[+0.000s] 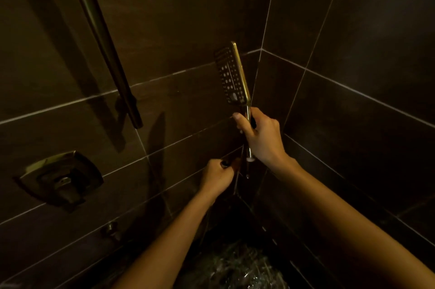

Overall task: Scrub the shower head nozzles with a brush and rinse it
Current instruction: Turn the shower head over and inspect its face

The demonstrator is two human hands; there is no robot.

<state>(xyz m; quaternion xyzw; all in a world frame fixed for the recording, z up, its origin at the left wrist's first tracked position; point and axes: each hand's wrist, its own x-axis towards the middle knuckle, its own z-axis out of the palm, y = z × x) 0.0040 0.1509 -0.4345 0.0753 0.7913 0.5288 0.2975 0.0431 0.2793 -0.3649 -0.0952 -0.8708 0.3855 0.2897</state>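
A rectangular brass-coloured hand shower head (231, 75) stands upright in the shower corner, its dotted nozzle face turned left toward me. My right hand (259, 134) grips its handle just below the head. The handle's lower end (250, 158) pokes out under that hand. My left hand (217, 174) is lower and to the left, fingers curled round something small and dark that the dim light hides. I cannot make out a brush.
Dark brown tiled walls meet in a corner behind the hands. A vertical slide bar (103, 44) runs down the left wall above a square mixer valve (62, 179). A small spout (111, 230) sits lower. Water glistens on the floor (237, 270).
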